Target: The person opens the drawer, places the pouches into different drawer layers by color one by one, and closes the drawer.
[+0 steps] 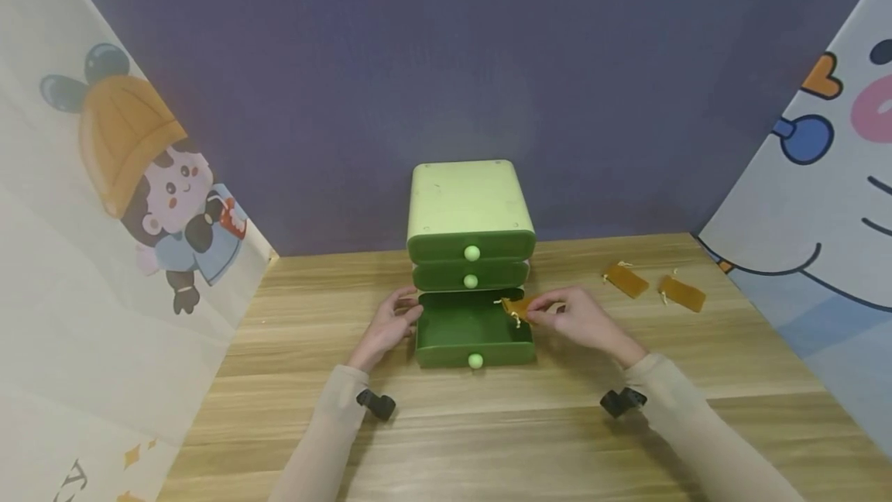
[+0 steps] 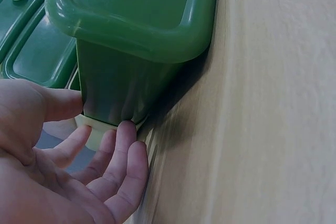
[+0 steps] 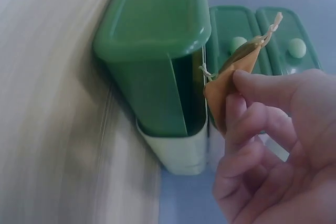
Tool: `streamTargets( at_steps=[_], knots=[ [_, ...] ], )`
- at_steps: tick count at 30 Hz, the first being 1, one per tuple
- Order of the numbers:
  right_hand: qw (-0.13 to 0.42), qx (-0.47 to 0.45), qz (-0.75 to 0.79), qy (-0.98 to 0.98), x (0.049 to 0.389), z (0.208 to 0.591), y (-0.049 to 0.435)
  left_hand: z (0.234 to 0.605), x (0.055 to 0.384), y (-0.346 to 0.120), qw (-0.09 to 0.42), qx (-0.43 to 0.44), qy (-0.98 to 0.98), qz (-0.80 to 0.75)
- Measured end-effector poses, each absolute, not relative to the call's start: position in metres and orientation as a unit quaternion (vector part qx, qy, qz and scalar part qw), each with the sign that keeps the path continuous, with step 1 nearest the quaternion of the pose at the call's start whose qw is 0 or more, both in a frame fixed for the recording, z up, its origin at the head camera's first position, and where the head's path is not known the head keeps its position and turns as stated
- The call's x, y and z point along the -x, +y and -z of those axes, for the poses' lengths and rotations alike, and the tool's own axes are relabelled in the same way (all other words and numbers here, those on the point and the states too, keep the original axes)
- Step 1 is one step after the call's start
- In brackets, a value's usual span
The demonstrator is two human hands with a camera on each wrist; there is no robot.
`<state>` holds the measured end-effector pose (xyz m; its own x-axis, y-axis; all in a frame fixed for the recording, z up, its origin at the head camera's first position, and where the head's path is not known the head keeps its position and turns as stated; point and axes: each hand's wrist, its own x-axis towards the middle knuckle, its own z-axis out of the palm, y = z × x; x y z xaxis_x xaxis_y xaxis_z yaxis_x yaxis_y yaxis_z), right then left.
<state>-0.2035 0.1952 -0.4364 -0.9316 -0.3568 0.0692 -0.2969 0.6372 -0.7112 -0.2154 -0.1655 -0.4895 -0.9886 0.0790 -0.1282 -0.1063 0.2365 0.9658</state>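
A small cabinet (image 1: 465, 192) with a pale green shell and three dark green drawers stands against the back wall. Its bottom drawer (image 1: 474, 353) is pulled out, and the part of its floor that shows is bare. My right hand (image 1: 581, 318) pinches an orange-brown drawstring pouch (image 3: 227, 90) between thumb and fingers, over the drawer's right side. The pouch's pale cords hang toward the drawer. At the drawer's left side is my left hand (image 1: 389, 325), fingers loosely bent. In the left wrist view its fingertips (image 2: 126, 129) lie at the cabinet's lower front edge, thumb by the drawer wall.
Two more orange-brown pouches, a nearer-in pouch (image 1: 626, 280) and a farther-right pouch (image 1: 683, 294), lie on the wooden table (image 1: 488, 440) to the right. The upper two drawers are closed, each with a round knob (image 1: 471, 253). Printed panels (image 1: 822, 246) flank both sides.
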Motion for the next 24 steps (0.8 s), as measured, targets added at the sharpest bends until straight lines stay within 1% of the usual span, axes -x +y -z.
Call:
streamTargets(
  at_steps=[11,17,24],
  knots=[
    [0.05,0.206,0.392,0.895,0.205,0.438,0.173,0.491,0.216,-0.166,0.073,0.005,0.782,-0.619],
    [0.065,0.21,0.404,0.888,0.209,0.442,0.165,0.491,0.216,-0.165,0.077,0.01,0.78,-0.621],
    [0.064,0.211,0.384,0.896,0.214,0.449,0.158,0.492,0.216,-0.166,0.078,0.008,0.78,-0.621]
  ],
)
